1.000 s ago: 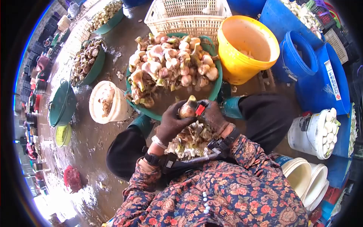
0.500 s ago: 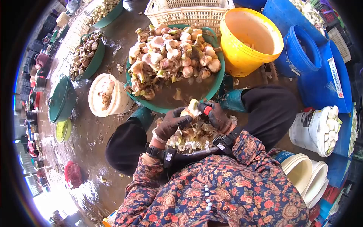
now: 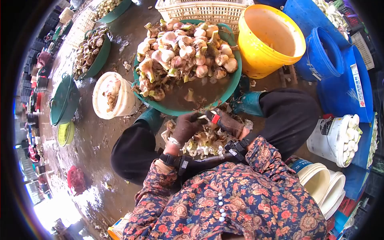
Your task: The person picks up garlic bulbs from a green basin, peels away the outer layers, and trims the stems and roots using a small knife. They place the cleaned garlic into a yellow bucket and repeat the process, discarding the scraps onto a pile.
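Pale garlic piece (image 3: 203, 117), roughly crosswise

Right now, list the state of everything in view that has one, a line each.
Left hand: gloved, fingers bent, grip unclear
Right hand: gloved, fingers bent, grip unclear
Large green basin: heaped with garlic bulbs
Yellow bucket: open, little inside
Small blue bucket: open
White bucket: piled high with peeled garlic
Cream bucket: open, partly filled

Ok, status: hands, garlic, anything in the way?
Left hand and right hand close together over garlic peelings. Pale piece between them, mostly hidden. Garlic bulbs heaped in green tub just ahead.
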Available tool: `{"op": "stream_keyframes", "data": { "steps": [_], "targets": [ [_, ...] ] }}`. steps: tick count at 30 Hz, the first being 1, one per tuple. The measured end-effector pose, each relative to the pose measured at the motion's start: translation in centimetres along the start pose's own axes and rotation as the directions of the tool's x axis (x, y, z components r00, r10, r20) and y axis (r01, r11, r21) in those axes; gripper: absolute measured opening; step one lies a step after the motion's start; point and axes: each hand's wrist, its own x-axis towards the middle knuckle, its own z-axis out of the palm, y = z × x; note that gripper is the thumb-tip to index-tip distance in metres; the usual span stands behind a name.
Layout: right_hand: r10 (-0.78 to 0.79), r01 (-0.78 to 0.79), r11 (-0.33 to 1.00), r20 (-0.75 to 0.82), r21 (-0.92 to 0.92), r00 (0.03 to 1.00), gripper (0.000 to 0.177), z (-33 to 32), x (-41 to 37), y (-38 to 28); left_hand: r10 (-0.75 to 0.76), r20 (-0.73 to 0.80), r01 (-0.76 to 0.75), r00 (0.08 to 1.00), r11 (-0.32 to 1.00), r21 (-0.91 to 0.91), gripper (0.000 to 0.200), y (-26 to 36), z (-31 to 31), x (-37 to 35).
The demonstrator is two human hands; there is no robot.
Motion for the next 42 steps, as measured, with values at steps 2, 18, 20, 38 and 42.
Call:
{"op": "stream_keyframes", "data": {
  "steps": [2, 18, 20, 38, 42],
  "targets": [
    [0.084, -0.088, 0.991, 0.041, 0.103, 0.996, 0.037, -0.4, -0.3, -1.1, 0.006, -0.055, -0.012, 0.998, 0.992, -0.124, 0.024, -2.7, 0.3, 1.0],
    [-0.474, 0.318, 0.653, -0.043, -0.687, 0.879, 0.029, 1.4, -1.7, -3.6, -0.174, -0.011, 0.146, 0.985, 0.856, -0.495, 0.032, -2.6, -0.9, 0.5],
    [-0.520, 0.346, 0.742, -0.168, -0.574, 0.838, 0.019, 1.6, -1.3, -2.8, -0.105, -0.093, 0.030, 0.990, 0.809, -0.587, 0.030, -3.0, -0.4, 0.7],
    [0.331, 0.022, 0.431, -0.181, 0.902, 0.926, 0.036, -4.7, 1.7, 1.9, 0.083, 0.224, -0.111, 0.971, 0.987, 0.117, 0.046, -0.6, -3.2, 2.6],
    [-0.016, 0.385, 0.234, -0.392, 0.893, 0.920, 0.054, -7.7, -0.6, -10.5, -0.040, -0.222, 0.006, 0.974, 0.988, -0.152, 0.050, -0.6, -2.1, 11.2]
  ]
}}
